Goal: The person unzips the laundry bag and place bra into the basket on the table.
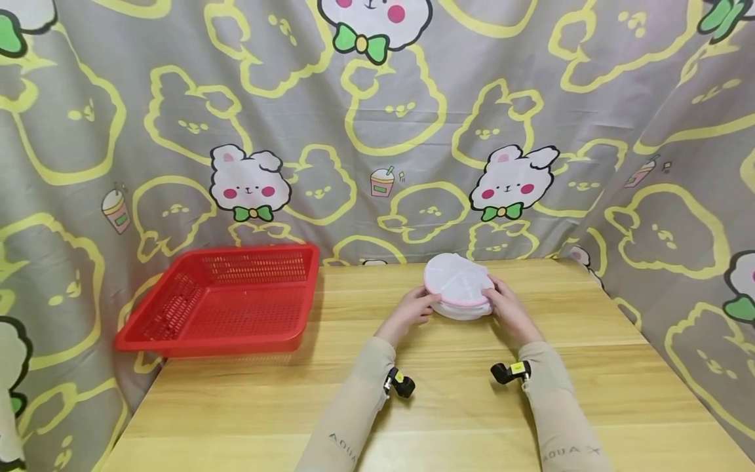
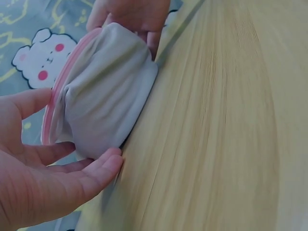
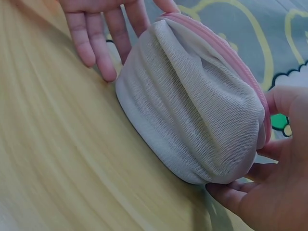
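Note:
A round, white mesh laundry bag (image 1: 459, 280) with a pink zip round its top edge sits at the back of the table, right of centre. Its soft side looks creased in the right wrist view. My left hand (image 1: 409, 309) holds the bag's left side, thumb on the pink rim and fingers against the lower side. Opposite it, my right hand (image 1: 512, 311) grips the right side with its thumb at the rim and fingertips low on the mesh. What the bag contains is hidden.
A red slatted plastic basket (image 1: 236, 344) stands on the table's left, partly past its edge. Behind and beside the wooden table (image 1: 454, 419) hangs a grey patterned curtain (image 1: 407, 216). Small black cameras are strapped to both wrists.

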Available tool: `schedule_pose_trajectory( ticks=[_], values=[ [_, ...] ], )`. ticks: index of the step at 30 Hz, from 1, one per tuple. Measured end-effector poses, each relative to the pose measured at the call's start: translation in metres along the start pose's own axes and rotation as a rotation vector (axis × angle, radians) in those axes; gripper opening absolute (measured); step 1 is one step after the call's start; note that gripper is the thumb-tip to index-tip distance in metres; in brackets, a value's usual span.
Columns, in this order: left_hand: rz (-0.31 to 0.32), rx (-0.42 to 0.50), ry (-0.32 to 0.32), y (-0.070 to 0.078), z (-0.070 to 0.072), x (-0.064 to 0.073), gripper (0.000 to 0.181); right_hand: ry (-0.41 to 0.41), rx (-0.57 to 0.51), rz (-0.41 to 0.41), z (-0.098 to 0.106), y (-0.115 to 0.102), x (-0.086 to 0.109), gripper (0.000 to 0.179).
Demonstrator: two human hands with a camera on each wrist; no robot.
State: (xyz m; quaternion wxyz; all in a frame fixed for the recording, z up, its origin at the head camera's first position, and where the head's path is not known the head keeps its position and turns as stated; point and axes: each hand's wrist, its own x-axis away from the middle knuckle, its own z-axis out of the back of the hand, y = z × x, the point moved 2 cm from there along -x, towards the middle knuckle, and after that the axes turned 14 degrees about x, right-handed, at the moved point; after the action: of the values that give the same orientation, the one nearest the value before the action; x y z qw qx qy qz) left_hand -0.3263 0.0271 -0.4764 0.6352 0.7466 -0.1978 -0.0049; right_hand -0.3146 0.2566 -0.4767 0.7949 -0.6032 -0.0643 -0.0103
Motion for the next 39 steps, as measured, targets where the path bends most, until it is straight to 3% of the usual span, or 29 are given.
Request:
schedule_pose_trajectory(
  ticks=[15,33,39],
  values=[
    [-0.004,0.011,0.017,0.001,0.036,0.022,0.061,-0.067,-0.035,0.051,-0.039,-0.01,0.001,0.065],
    [0.011,-0.1,0.009,0.01,0.071,0.059,0.062,-0.099,0.194,0.098,-0.071,-0.017,0.008,0.064],
    [0.03,-0.185,-0.03,0.014,0.082,0.07,0.062,-0.136,0.186,0.11,-0.079,-0.02,0.011,0.064]
  ],
)
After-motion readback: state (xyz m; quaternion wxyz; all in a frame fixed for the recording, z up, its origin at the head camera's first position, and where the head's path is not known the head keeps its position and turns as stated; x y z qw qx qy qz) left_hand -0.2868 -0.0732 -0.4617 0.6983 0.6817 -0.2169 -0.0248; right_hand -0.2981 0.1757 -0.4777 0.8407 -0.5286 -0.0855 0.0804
